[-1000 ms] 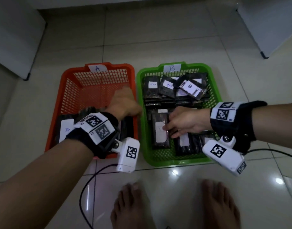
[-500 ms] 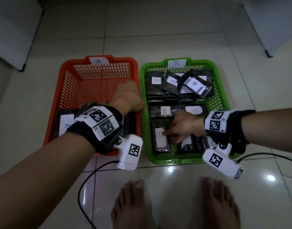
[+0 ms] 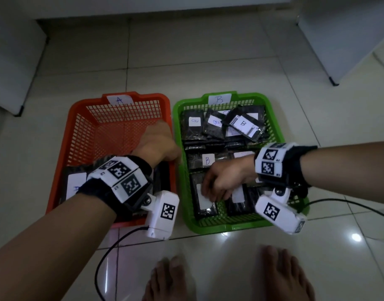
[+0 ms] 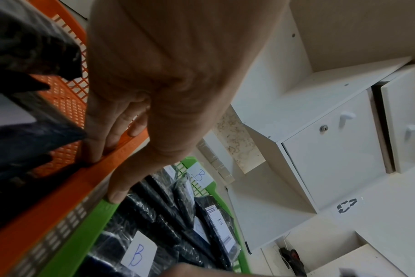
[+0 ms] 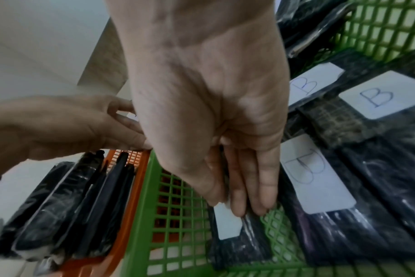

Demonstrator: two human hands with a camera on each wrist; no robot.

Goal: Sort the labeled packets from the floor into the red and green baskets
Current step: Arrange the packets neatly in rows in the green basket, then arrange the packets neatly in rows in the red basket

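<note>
The red basket point(image 3: 121, 98), tagged A, stands left of the green basket point(image 3: 273, 118), tagged B. Several black packets with white labels point(image 3: 75, 185) stand on edge at the red basket's near end. The green one holds several B-labelled packets point(image 3: 243, 124). My left hand point(image 3: 162, 146) holds the red basket's right rim, fingers point(image 4: 92, 150) inside and thumb point(image 4: 114, 195) on the green rim. My right hand point(image 3: 208, 192) reaches into the green basket's near left corner. Its thumb and fingers point(image 5: 249, 196) pinch the top end of a white-labelled packet point(image 5: 237, 243) lying there.
My bare feet point(image 3: 171, 279) stand on the glossy tiled floor just in front of the baskets. A black cable point(image 3: 104, 268) trails from the left wrist camera. White cabinets point(image 3: 349, 29) stand at the back right and a white panel point(image 3: 10, 61) at the left.
My right hand has slid a little nearer the green basket's front left corner, onto the white-labelled packet. The left hand has stayed on the red rim. The head view has shifted back.
</note>
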